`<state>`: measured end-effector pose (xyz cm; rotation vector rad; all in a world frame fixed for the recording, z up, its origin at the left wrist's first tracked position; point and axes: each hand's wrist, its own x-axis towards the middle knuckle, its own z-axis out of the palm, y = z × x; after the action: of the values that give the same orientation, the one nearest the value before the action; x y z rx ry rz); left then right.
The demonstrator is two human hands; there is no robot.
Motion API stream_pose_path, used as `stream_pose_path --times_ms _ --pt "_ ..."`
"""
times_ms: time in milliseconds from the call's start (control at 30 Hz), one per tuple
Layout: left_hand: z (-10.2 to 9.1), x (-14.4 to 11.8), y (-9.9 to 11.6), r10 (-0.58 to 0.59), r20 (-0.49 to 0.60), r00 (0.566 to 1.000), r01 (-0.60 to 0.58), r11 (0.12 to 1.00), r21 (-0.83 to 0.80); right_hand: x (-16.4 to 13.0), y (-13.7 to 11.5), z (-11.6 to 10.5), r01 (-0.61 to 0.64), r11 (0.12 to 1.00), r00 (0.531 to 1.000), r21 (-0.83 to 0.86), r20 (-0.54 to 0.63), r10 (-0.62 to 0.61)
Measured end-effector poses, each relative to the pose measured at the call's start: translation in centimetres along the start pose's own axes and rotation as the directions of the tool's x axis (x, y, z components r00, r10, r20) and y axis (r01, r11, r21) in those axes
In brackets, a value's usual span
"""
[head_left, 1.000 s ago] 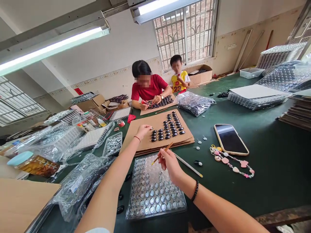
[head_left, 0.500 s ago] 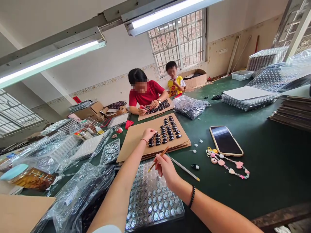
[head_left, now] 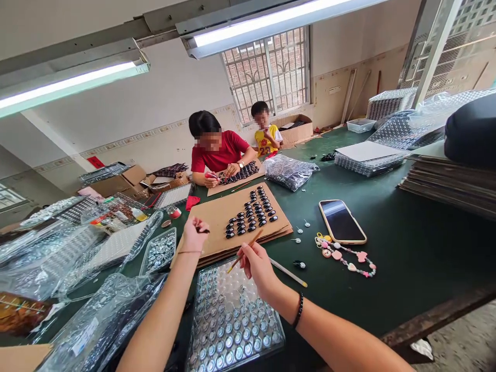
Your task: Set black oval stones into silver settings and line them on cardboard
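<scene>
My left hand is closed, fingers curled round a small dark piece, just past the left edge of a stack of cardboard sheets. On the top sheet stand rows of small glossy black oval pieces. My right hand pinches a thin brown stick with a yellowish tip pointing down left. Below it is a clear plastic tray, its lower part filled with round silvery discs on thin wires and its upper part showing bare cells. Another pale stick lies right of that hand.
A phone with a beaded strap lies to the right. A box of silvery parts and plastic bags are at left. Across the table, a person in red works on similar black pieces; another person is behind.
My left hand has moved left, off the black rows, and now shows a dark piece in its fingers. My right hand keeps its stick above the tray. The view has turned right.
</scene>
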<state>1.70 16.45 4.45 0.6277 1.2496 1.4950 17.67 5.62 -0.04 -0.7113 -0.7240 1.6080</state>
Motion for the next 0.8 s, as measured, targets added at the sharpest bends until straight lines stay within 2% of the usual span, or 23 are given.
stream_pose_path --times_ms 100,167,267,333,500,667,800 --pt "-4.1 -3.4 -1.5 -0.094 -0.020 0.995 0.091 0.990 -0.110 -0.2 0.1 0.0 0.007 1.000 1.000 -0.027 0.022 -0.006" --pt "-6.5 -5.7 -2.4 -0.097 -0.047 0.994 0.086 0.978 -0.192 -0.3 0.5 0.0 0.011 0.999 0.999 -0.054 0.044 -0.008" --pt "-8.5 -8.2 -3.5 -0.153 -0.052 0.987 0.134 0.954 -0.269 -0.3 1.2 -0.2 0.016 0.995 0.999 -0.094 0.053 -0.011" --pt "-8.9 -9.2 -4.2 -0.201 -0.002 0.979 0.192 0.934 -0.301 -0.2 1.5 -0.4 0.018 0.993 0.999 -0.118 0.049 -0.012" --pt "-9.4 -10.3 -4.9 -0.163 0.132 0.978 0.201 0.911 -0.361 -0.2 1.9 -0.8 0.018 0.985 0.999 -0.171 0.038 -0.012" --pt "-10.5 -10.8 -4.7 -0.223 0.287 0.931 0.317 0.885 -0.341 -0.4 2.0 -1.2 0.078 0.962 0.997 -0.262 0.028 -0.073" --pt "-10.5 -11.3 -4.8 -0.225 0.324 0.919 0.307 0.924 -0.229 -0.9 2.4 -1.4 0.126 0.905 0.991 -0.405 0.099 -0.093"
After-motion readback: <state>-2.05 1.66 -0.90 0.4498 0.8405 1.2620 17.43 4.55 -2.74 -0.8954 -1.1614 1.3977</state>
